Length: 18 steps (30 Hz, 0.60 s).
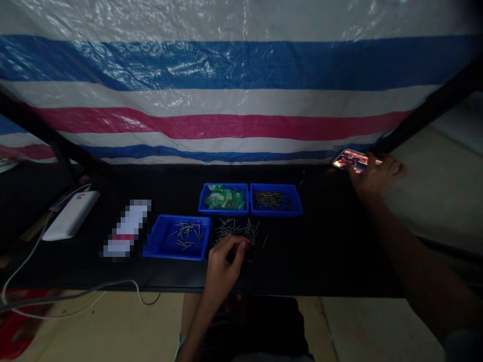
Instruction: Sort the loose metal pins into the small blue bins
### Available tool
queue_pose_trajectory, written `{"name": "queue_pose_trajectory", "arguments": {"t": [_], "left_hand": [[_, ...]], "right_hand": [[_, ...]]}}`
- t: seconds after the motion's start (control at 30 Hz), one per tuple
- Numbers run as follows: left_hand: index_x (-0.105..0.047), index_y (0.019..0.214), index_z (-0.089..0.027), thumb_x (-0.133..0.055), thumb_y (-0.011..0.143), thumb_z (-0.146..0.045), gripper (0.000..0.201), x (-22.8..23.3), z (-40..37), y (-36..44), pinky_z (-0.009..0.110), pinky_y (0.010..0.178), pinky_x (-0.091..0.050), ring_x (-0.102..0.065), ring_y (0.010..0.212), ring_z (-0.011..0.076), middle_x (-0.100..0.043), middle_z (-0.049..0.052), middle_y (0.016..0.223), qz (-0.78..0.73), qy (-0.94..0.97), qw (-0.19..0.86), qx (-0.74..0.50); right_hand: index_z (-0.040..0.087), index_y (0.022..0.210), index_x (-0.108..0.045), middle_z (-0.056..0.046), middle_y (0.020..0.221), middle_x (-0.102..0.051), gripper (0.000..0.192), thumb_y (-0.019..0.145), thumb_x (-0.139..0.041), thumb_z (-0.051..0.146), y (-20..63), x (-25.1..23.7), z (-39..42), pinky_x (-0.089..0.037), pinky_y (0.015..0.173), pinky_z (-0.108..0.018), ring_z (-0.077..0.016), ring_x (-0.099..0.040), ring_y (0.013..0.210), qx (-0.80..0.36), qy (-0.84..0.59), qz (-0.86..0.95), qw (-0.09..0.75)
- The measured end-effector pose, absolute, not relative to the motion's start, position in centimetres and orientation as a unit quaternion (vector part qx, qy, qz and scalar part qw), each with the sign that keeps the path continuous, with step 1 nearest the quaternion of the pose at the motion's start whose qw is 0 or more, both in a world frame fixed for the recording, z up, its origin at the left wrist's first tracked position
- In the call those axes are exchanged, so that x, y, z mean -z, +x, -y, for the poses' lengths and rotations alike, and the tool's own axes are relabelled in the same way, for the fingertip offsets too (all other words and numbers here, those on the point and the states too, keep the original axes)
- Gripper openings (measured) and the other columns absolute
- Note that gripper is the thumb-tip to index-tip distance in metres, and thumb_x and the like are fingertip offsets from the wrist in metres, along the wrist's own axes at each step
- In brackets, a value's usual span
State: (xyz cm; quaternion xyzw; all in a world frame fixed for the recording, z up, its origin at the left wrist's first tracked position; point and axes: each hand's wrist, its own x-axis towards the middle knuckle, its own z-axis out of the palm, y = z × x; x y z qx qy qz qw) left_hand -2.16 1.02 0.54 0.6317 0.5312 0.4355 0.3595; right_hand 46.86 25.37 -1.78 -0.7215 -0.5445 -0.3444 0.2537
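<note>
**Left hand point(223, 260) at the metal pins point(228, 227), right hand point(373, 175) at the smartphone point(344, 160)**

And thumb and finger are held close together at the pile's near edge; whether a pin is gripped cannot be told! The lit screen is touched by the right hand, its grip unclear. Left of the left hand, a blue tray point(161, 236) is set; beyond, the green-piece tray point(247, 201) and dark-pin tray point(296, 200) are kept side by side, presumably separating kinds within reach.

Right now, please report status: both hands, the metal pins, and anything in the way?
Left hand at loose metal pins, grip unclear. Right hand on lit phone. Pins piled on black table, partly hidden by left hand.
</note>
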Motion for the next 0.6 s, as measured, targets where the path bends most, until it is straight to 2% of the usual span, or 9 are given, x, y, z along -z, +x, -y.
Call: {"name": "queue_pose_trajectory", "arguments": {"t": [0.47,0.6], "left_hand": [[-0.075,0.096,-0.022,-0.057,0.102,-0.027,0.019,-0.72,-1.04,-2.01,0.027,0.079,-0.051,-0.070,0.087,0.0178,-0.075,0.003,0.090,-0.533,0.625,0.363,-0.440],[-0.075,0.096,-0.022,-0.057,0.102,-0.028,0.019,-0.72,-0.98,-2.05,0.027,0.081,-0.051,-0.070,0.088,0.0177,-0.075,0.003,0.091,-0.534,0.628,0.359,-0.438]], "right_hand": [[0.023,0.134,-0.059,-0.020,0.134,-0.053,0.055,0.095,-0.055,0.061,47.18,2.02,-25.83,-0.027,0.103,-0.062,-0.0386,-0.045,0.124,0.346,-0.717,0.544,0.266],[0.023,0.132,-0.060,-0.019,0.134,-0.054,0.057,0.094,-0.053,0.064,47.26,2.07,-26.00,-0.026,0.104,-0.062,-0.0381,-0.045,0.124,0.349,-0.718,0.539,0.270]]}}
